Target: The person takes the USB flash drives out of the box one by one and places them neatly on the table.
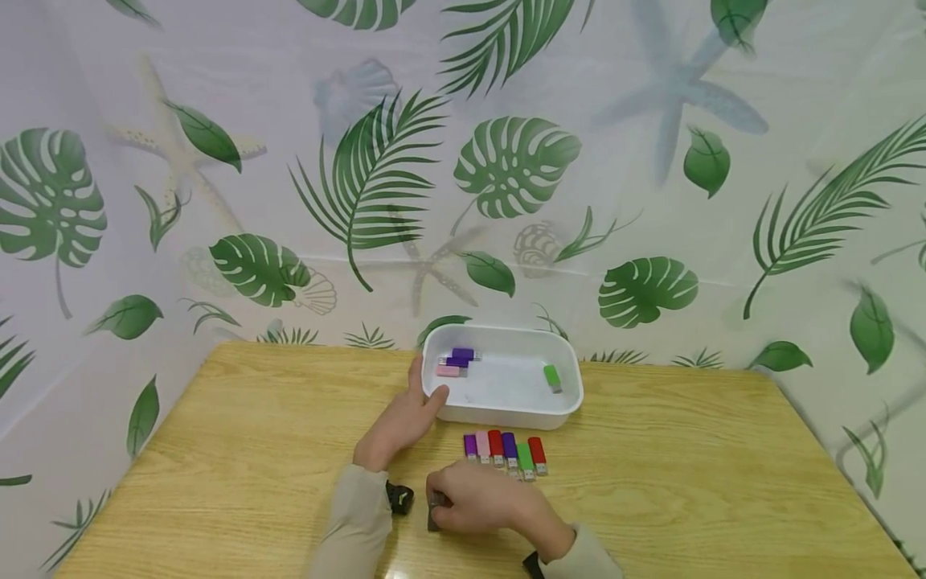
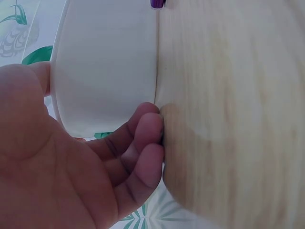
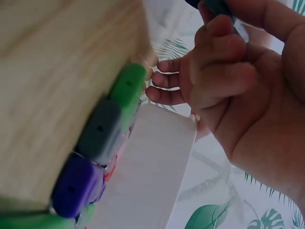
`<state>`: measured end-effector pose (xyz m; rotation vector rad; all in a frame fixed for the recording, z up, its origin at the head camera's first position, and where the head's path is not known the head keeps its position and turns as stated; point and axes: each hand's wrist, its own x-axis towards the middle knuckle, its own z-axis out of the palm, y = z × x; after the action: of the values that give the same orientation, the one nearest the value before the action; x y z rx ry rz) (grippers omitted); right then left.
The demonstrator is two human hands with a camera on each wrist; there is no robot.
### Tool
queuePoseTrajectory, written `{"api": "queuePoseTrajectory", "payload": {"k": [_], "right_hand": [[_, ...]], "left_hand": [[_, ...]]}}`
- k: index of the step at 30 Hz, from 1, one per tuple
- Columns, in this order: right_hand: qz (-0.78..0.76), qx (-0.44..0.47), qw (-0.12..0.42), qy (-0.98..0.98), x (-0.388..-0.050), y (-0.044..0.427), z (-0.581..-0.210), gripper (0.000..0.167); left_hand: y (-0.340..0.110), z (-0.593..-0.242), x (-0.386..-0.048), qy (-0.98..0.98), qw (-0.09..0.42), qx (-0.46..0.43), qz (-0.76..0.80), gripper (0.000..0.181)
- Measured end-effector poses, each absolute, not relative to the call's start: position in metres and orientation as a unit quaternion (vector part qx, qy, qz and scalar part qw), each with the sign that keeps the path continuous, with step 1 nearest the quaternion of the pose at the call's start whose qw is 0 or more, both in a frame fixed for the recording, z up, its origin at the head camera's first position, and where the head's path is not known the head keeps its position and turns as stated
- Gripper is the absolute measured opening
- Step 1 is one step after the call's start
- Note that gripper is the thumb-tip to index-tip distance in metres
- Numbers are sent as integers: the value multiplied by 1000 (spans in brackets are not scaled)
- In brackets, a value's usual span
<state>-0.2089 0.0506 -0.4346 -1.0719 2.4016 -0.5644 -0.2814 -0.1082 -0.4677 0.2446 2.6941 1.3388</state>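
My left hand (image 1: 401,420) grips the left end of a white plastic tray (image 1: 499,416), thumb at its front corner. In the left wrist view, several curled fingers (image 2: 148,164) lie low beside the tray's end. My right hand (image 1: 481,494) is in front of the tray, just above the table. It pinches a dark grey USB flash drive (image 1: 436,511) between thumb and forefinger; the drive (image 3: 218,7) is partly cut off in the right wrist view. Near this hand lie a green USB drive (image 3: 128,88), a grey one (image 3: 100,131) and a purple one (image 3: 76,186).
Inside the tray, two purple drives (image 1: 463,354) and a pink one (image 1: 448,371) lie at the left, a green one (image 1: 553,378) at the right. A row with red (image 1: 537,452) and green drives (image 1: 525,457) lies before it on the wooden table (image 1: 694,466). A leaf-patterned cloth stands behind.
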Motion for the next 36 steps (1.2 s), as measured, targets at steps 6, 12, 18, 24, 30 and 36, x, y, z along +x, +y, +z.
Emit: {"api": "queuePoseTrajectory", "payload": {"k": [6, 12, 18, 24, 30, 36], "right_hand": [[-183, -382, 214, 881, -208, 48, -439, 11], [-176, -358, 221, 890, -205, 46, -438, 29], [-140, -391, 164, 895, -200, 41, -436, 29], [-99, -417, 149, 891, -195, 40, -435, 27], [-97, -421, 135, 892, -196, 41, -436, 29], [-107, -422, 123, 892, -198, 42, -435, 23]], "left_hand": [[-108, -468, -282, 891, 67, 72, 443, 78], [-107, -468, -282, 890, 73, 69, 445, 79], [-108, -468, -282, 892, 73, 71, 440, 79], [-108, -467, -282, 897, 67, 75, 431, 77], [-108, -465, -282, 897, 69, 76, 429, 78], [-109, -466, -282, 897, 70, 76, 431, 80]]}}
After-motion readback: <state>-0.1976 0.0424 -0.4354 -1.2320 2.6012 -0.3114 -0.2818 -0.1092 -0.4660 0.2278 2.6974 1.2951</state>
